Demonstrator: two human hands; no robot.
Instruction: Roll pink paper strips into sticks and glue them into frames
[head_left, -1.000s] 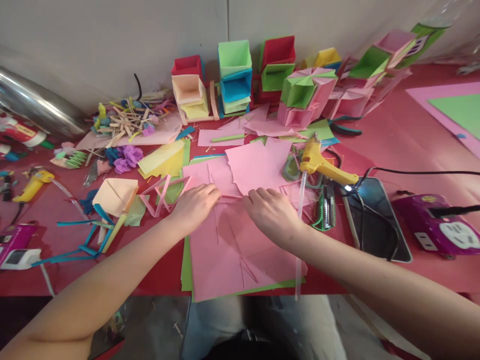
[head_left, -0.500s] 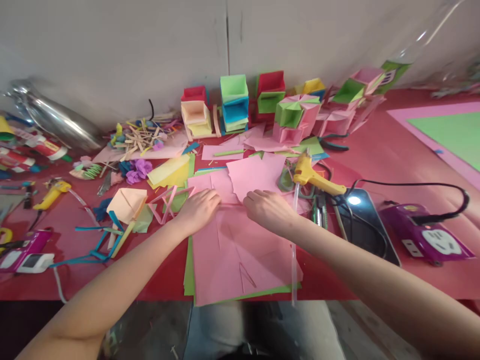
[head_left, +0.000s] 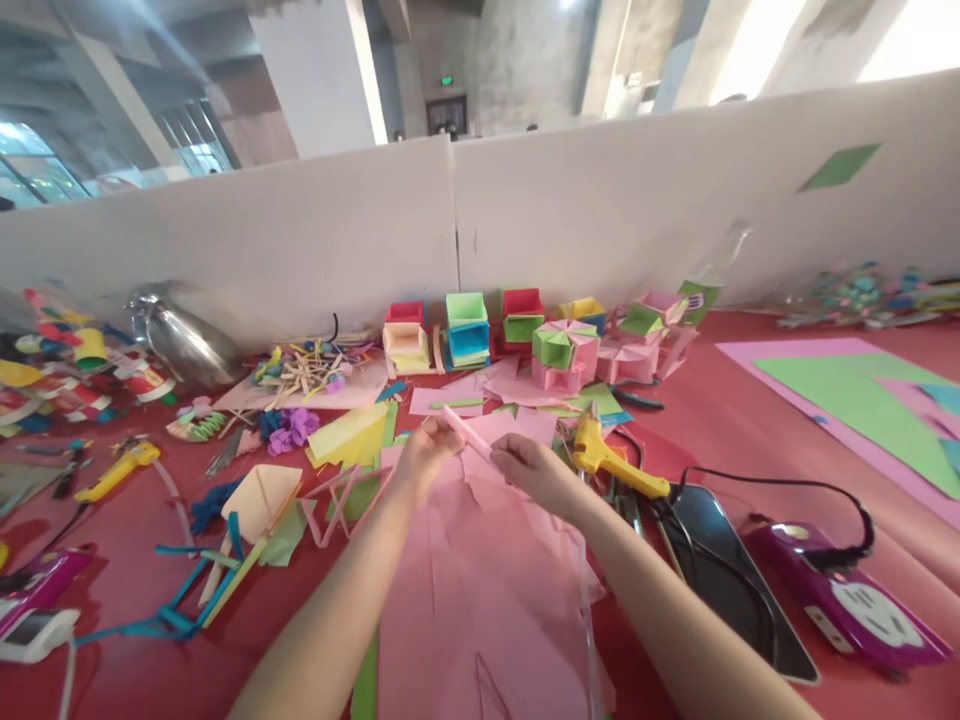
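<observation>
A narrow folded strip of pink paper [head_left: 469, 432] is held slantwise between my two hands, raised over the pink sheets. My left hand [head_left: 433, 450] pinches its upper left end, and my right hand [head_left: 525, 462] grips its lower right end. Below them lie large pink paper sheets [head_left: 480, 580] on top of green ones. To the right of my right hand rests a yellow glue gun [head_left: 619, 460]. Left of my left hand stands a small frame of folded pink strips [head_left: 341, 500].
Folded paper boxes [head_left: 469, 335] line the white partition [head_left: 337, 240]. A phone [head_left: 731, 570] and purple power strip [head_left: 855, 590] lie right. A blue strip frame [head_left: 180, 610], second glue gun [head_left: 120, 472] and metal jug [head_left: 187, 340] are left.
The view has tilted up, showing the room beyond the partition. My hands have lifted off the pink sheets, with the pink strip now raised between them.
</observation>
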